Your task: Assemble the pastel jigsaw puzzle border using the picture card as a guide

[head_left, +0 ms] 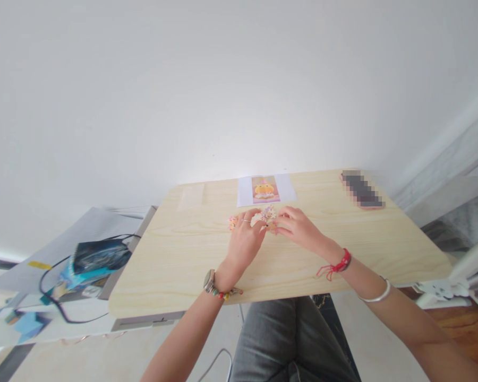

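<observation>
A plain white wall stands behind the far edge of the pale wood-grain table, brightest just above that edge. Light flooring shows below the near edge; grey-veined, marble-like surfacing lies beyond the right edge.

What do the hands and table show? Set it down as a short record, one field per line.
Surface: light wood-grain table
Left: left hand at the small multicoloured pieces; watch on the wrist
Right: right hand, fingertips at the same cluster; red bracelet and silver bangle on the arm
Grip: too small to tell
Beyond the hands: printed sheet showing a yellow figure
Far right: dark flat object, pixelated
</observation>
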A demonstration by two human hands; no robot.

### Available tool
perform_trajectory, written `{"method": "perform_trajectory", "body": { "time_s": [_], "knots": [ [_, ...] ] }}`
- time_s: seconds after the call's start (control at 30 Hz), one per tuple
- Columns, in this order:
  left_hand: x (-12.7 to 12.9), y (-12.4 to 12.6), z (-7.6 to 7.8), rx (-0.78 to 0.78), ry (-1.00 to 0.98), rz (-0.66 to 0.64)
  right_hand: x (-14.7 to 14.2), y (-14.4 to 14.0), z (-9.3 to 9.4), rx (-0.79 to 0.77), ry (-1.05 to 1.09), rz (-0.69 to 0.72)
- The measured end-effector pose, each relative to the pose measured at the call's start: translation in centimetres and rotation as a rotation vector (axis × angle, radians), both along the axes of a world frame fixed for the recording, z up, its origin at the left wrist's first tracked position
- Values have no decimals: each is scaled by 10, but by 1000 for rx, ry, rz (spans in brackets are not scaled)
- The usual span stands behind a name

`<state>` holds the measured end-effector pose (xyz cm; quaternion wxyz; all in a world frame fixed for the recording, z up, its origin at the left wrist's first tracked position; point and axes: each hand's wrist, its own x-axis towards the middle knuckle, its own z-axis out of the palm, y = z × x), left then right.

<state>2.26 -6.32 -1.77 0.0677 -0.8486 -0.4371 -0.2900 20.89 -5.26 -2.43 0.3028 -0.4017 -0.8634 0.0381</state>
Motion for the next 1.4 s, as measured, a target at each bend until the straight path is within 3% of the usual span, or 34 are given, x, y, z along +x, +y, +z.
{"method": "perform_trajectory", "body": {
  "time_s": [0.1, 0.27, 0.43, 0.67, 0.87, 1.0, 1.13, 1.4],
  "knots": [
    [-16, 4, -3, -18, -1, 59, -18, 12, 1, -10, -8, 39],
    [-67, 14, -19, -48, 22, 239, -60, 36, 1, -44, -80, 128],
    [-92, 24, -37, -123, 42, 320, -68, 42, -5, -64, -140, 116],
    [-88, 25, -48, -157, 9, 318, -33, 32, -9, -100, -131, 13],
    [-76, 12, -35, -61, -19, 246, -5, 15, -10, -134, -186, -81],
    [-45, 4, -26, -97, -33, 131, -11, 5, -12, -125, -216, -177],
    [-21, 7, -28, -129, -17, 73, -25, 8, -15, -123, -256, -186],
    [-16, 16, -34, -151, 21, 30, -32, 15, -13, -101, -217, -89]
  ]
}}
